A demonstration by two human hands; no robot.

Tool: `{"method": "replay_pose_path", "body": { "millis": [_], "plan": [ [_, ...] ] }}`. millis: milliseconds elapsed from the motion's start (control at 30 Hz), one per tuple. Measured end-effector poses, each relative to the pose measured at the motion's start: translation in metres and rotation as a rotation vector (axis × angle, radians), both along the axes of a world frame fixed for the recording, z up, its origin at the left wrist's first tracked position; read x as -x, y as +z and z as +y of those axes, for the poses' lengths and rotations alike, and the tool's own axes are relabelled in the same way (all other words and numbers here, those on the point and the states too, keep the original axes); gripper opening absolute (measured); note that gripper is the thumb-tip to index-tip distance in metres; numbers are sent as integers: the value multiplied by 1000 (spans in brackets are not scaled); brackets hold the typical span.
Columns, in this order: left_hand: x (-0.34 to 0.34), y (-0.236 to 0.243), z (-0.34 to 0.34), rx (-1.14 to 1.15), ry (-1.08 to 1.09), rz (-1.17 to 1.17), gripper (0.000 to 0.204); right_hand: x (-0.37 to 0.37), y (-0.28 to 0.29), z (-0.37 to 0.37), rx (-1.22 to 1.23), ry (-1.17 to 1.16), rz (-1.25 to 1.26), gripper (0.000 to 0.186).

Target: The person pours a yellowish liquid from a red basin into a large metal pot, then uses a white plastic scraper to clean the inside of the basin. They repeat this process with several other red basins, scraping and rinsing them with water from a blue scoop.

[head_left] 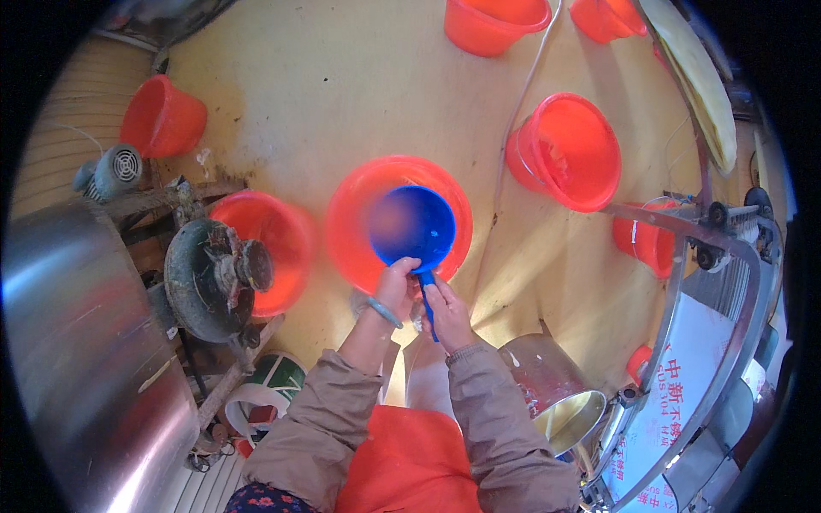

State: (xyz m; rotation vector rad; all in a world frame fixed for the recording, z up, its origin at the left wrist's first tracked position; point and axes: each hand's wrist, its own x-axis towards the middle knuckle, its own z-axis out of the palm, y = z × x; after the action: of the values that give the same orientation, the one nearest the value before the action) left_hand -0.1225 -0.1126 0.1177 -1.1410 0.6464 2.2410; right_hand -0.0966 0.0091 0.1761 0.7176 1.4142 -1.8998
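The left hand [396, 286] is grasping a round blue plastic scoop [432, 227] where rim meets handle, and the right hand [449, 312] is gripping the handle; the scoop is hanging over a wide orange-red plastic bucket [344, 244]. Scooping is seemingly under way, the next move calling for a level grip. A smooth tan floor [282, 107] is carrying more orange-red buckets [590, 162]; a shiny curved metal casing [94, 342] is standing at left

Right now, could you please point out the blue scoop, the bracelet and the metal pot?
Blue scoop [421, 227]: head view, inside of its bowl.
Bracelet [386, 313]: head view, its visible band.
Metal pot [546, 376]: head view, its outer wall.
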Motion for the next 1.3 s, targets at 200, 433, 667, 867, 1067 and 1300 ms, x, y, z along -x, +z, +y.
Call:
{"method": "replay_pose_path", "body": {
  "millis": [200,433,667,867,1067,1300],
  "plan": [
    [-9,-22,-26,122,83,99,26,6,-60,-5,107,-69,-86,26],
    [5,-30,-39,248,244,129,13,42,-106,-23,172,-119,-156,21],
    [4,-61,-46,701,58,76,35,73,-143,-56,142,38,48,20],
    [-2,-86,-44,1042,96,267,44,83,-182,-60,41,164,60,18],
    [9,-77,-36,1211,135,421,45,96,-197,-71,288,-279,-64,26],
    [19,-74,-33,1085,135,313,40,117,-198,-79,-56,-274,-202,32]
  ]
}}
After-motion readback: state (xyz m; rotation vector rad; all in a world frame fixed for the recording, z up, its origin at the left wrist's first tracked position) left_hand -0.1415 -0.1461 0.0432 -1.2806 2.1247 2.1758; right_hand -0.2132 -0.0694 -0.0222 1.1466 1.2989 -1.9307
